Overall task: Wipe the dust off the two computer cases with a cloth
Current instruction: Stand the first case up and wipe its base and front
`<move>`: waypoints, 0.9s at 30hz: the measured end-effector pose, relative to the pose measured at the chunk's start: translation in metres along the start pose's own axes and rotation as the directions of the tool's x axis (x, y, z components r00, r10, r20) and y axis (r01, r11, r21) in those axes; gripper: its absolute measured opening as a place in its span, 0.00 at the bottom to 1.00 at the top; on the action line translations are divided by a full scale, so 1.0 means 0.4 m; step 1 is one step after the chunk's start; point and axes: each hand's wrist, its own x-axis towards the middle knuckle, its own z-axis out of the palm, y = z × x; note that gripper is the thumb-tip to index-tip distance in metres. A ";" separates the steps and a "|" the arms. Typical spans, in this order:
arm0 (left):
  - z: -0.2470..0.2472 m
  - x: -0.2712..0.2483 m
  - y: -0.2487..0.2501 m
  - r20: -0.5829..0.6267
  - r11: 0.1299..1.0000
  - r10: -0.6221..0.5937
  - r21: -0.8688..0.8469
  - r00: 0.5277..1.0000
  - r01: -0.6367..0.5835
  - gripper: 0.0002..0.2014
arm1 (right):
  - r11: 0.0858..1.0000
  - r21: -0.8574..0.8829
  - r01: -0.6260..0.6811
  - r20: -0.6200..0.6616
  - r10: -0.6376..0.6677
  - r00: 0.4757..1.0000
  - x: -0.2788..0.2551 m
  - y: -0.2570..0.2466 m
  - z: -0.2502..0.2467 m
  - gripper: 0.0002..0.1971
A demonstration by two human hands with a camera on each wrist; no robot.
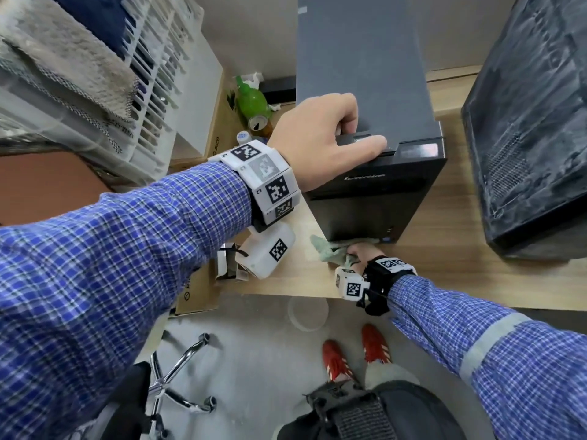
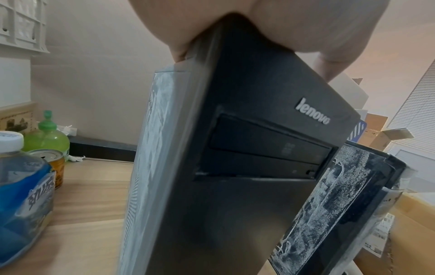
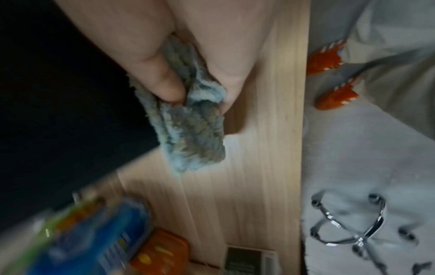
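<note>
black case [image 1: 374,192]; blue-grey cloth [image 3: 188,126]

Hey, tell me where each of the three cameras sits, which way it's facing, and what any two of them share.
Head: looks down on the wooden desk, both checked sleeves, red shoes.
Left wrist: below the left hand, looking along the black Lenovo tower case it grips on top.
Right wrist: under the right hand, looking at the grey-green cloth it pinches.
Shared: all show the Lenovo case and desk.

Head view looks steeply down; wrist views close along hands; all share Lenovo case [image 1: 365,128].
</note>
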 end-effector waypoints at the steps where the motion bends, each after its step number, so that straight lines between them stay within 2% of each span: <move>1: 0.000 0.000 0.001 0.001 1.000 -0.003 -0.009 1.000 0.003 0.25 | 1.000 0.021 0.010 -0.014 -0.009 1.000 -0.030 -0.012 -0.011 0.15; 3: -0.001 -0.001 0.001 0.000 1.000 -0.009 -0.021 1.000 0.009 0.26 | 0.998 0.000 0.061 -0.068 -0.061 0.996 -0.061 -0.028 -0.047 0.14; 5: -0.001 -0.001 0.002 -0.002 1.000 -0.011 -0.025 1.000 0.011 0.26 | 0.995 0.062 0.076 -0.105 -0.070 0.992 -0.080 -0.046 -0.086 0.15; 8: 0.001 0.001 0.002 -0.007 0.999 -0.014 -0.035 1.000 0.014 0.25 | 0.990 0.089 0.105 -0.171 -0.089 0.981 -0.045 -0.050 -0.118 0.15; 11: 0.001 0.001 0.001 -0.017 0.999 -0.021 -0.040 1.000 0.020 0.25 | 0.996 0.079 0.030 -0.207 -0.013 0.978 0.006 -0.031 -0.095 0.07; 13: 0.002 0.001 0.001 -0.021 0.999 -0.026 -0.040 0.999 0.025 0.25 | 0.994 -0.111 0.010 -0.185 -0.030 0.982 0.032 -0.024 -0.065 0.07; 14: 0.003 0.000 0.000 -0.020 0.999 -0.028 -0.037 0.999 0.027 0.25 | 0.966 -0.258 0.011 -0.156 -0.053 0.986 0.042 -0.021 -0.044 0.09; 16: 0.003 0.000 -0.002 -0.014 0.999 -0.033 -0.036 0.999 0.032 0.25 | 0.897 -0.441 0.007 -0.127 -0.070 0.989 0.041 -0.015 0.002 0.11; 18: 0.002 0.000 -0.002 -0.010 0.998 -0.039 -0.039 0.999 0.039 0.24 | 0.809 -0.586 0.050 -0.037 -0.088 0.995 0.034 -0.002 0.034 0.18; 19: 0.001 0.000 -0.001 -0.009 0.999 -0.040 -0.035 0.999 0.040 0.23 | 0.855 -0.518 0.018 -0.013 -0.029 1.000 0.031 0.001 0.049 0.20; 21: -0.001 0.000 -0.001 -0.006 0.999 -0.036 -0.026 0.999 0.036 0.23 | 0.915 -0.404 0.006 0.002 -0.005 1.000 0.025 0.005 0.048 0.21; 23: 0.000 0.000 -0.001 -0.002 0.999 -0.032 -0.023 0.999 0.032 0.22 | 0.946 -0.321 0.038 -0.001 -0.041 0.999 0.015 -0.003 0.019 0.14; 24: 0.000 0.001 -0.002 0.000 0.999 -0.032 -0.022 0.999 0.032 0.22 | 0.980 -0.198 0.036 -0.001 -0.036 0.999 0.012 -0.011 -0.003 0.10; 25: 0.000 0.001 -0.003 0.001 0.999 -0.031 -0.024 1.000 0.031 0.21 | 0.996 -0.075 0.057 -0.034 -0.060 0.998 0.016 -0.016 -0.032 0.11; 27: 0.001 0.000 -0.002 -0.002 0.999 -0.025 -0.032 1.000 0.025 0.21 | 0.998 0.009 0.067 -0.110 -0.066 0.992 0.032 -0.028 -0.099 0.17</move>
